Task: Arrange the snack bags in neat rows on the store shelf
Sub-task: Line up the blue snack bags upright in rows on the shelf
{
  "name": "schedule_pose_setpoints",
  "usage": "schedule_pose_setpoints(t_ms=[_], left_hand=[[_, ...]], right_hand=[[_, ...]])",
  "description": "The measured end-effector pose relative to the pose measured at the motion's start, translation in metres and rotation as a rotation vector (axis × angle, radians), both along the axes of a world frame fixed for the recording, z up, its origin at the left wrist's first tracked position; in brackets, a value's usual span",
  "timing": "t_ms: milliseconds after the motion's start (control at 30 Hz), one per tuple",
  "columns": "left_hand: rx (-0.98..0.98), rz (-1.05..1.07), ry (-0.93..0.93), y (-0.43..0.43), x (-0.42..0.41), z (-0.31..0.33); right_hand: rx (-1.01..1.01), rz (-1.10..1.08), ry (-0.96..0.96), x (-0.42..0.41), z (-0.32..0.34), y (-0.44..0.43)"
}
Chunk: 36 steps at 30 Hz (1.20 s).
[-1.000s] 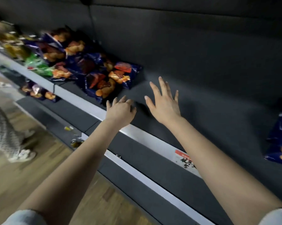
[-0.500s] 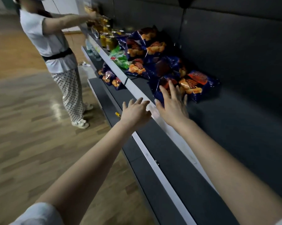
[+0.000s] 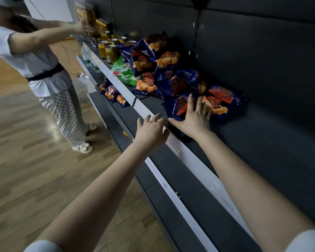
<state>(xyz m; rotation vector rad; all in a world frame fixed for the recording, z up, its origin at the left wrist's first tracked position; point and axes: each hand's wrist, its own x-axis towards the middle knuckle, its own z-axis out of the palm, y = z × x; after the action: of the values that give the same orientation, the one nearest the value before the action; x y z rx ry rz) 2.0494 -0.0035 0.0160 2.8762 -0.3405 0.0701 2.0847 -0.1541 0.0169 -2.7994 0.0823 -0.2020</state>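
A loose heap of dark blue snack bags (image 3: 173, 82) with orange puffs printed on them lies on the dark shelf (image 3: 262, 142). A green bag (image 3: 125, 72) sits at the heap's left edge. My right hand (image 3: 194, 118) lies flat, fingers spread, on the nearest blue bag (image 3: 179, 106). Beside that one lies another blue bag (image 3: 222, 100), to the right. My left hand (image 3: 151, 130) hovers over the shelf's white front rail (image 3: 189, 159), fingers spread and holding nothing.
Gold cans (image 3: 107, 48) stand in rows further left along the shelf. More blue bags (image 3: 112, 92) lie on the lower shelf. Another person (image 3: 36, 66) stands on the wooden floor at the left, reaching to the cans. The shelf to the right of the heap is bare.
My view has swung left along the shelf and both hands have advanced to the heap. My right hand has come down onto the nearest blue bag; my left hand's fingers have spread.
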Motion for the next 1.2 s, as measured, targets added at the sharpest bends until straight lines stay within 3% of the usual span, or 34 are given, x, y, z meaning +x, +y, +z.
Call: schedule_pose_setpoints(t_ms=[433,833,1033,1200], left_hand=[[-0.028,-0.065,-0.028,0.011,0.027,-0.01],[-0.133,-0.138,-0.098,0.016,0.026,-0.023],[-0.198,-0.179,-0.096,0.013,0.016,-0.016],[-0.237,-0.279,-0.099,-0.03,-0.006,0.0]], right_hand=[[-0.073,-0.152,-0.051,0.006,-0.017,0.013],[0.002,-0.232,-0.127,-0.004,-0.019,0.014],[0.114,-0.331,-0.356,-0.038,-0.013,0.0],[0.051,-0.427,-0.509,-0.079,0.009,-0.031]])
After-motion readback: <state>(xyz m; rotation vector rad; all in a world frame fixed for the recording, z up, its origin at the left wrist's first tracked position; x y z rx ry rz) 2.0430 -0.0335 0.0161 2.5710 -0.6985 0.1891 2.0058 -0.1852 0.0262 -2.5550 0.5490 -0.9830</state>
